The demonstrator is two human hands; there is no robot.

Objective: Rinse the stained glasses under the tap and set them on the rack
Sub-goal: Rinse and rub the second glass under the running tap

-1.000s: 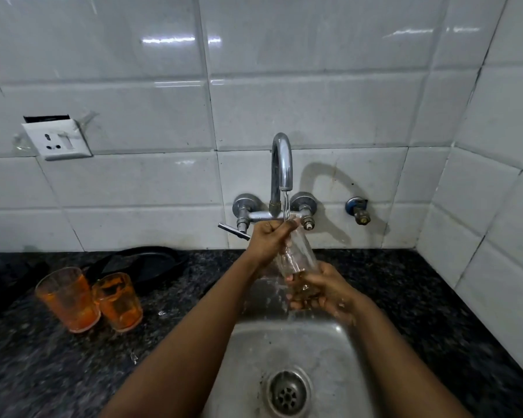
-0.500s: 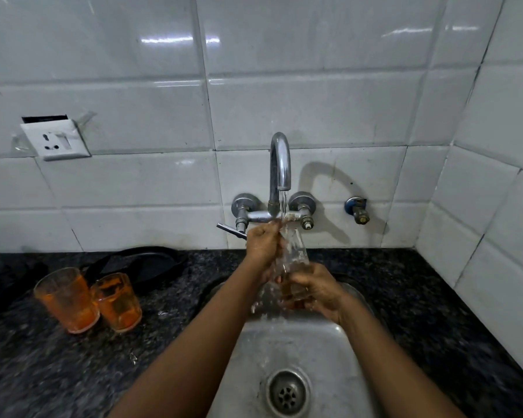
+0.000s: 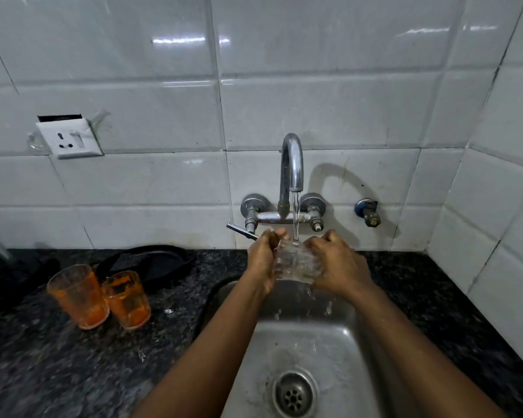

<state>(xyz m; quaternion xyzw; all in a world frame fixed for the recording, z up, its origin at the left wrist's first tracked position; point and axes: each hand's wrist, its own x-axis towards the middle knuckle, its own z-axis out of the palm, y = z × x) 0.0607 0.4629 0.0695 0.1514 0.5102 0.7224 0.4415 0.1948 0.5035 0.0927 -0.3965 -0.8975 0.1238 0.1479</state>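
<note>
I hold a clear glass [image 3: 296, 262] lying almost sideways over the steel sink [image 3: 299, 351], right under the running tap [image 3: 292, 170]. Water falls onto the glass. My left hand [image 3: 264, 254] grips its left end, fingers at the rim. My right hand [image 3: 335, 260] wraps its right end. Two glasses stained orange stand upright on the dark counter at the left: a taller stained glass [image 3: 79, 295] and a shorter stained glass [image 3: 129, 298], touching each other. No rack is in view.
A black flat object [image 3: 151, 262] lies behind the stained glasses against the white tiled wall. A wall socket [image 3: 68, 140] sits upper left, a small valve [image 3: 367, 212] right of the tap. The sink drain [image 3: 293, 393] is near the bottom. A dark object [image 3: 0, 267] sits at the far left.
The glass has tipped from nearly upright to lying sideways under the stream. My right hand moved up from below the glass to its right end; my left hand shifted left.
</note>
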